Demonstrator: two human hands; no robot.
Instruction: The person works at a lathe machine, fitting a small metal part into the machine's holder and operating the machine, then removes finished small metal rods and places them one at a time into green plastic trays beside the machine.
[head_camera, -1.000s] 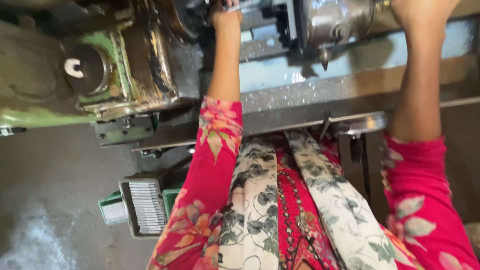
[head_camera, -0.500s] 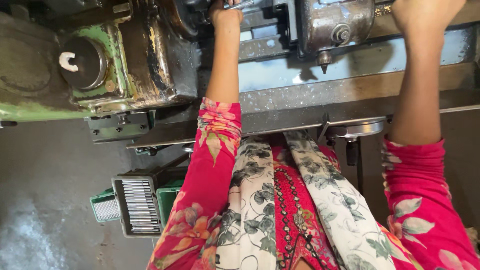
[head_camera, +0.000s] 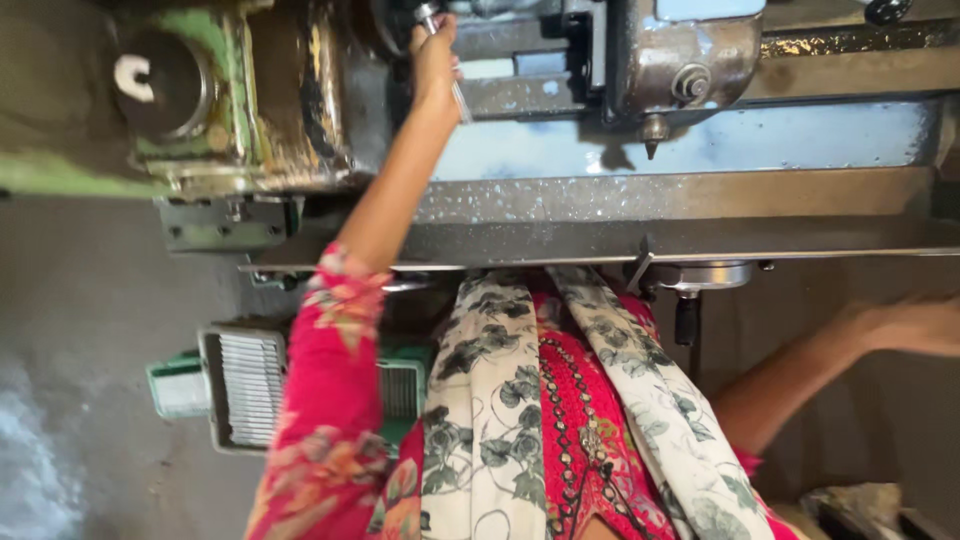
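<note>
- We are gripping a thin metal handle on the worn green machine with our left hand, fingers closed around it.
- Our right hand is hanging low at the right, blurred, apart from the machine; we cannot tell its grip.
- A grey metal tray is sitting on the floor beside our left sleeve.

light: dim overall, soft, brighter top right | glare: pale sheen on machine bed, bright patch on floor lower left | shadows: dark under bed edge and upper left | blur: right hand motion-smeared at right edge, left hand fairly sharp | focus: bottom right corner soft
</note>
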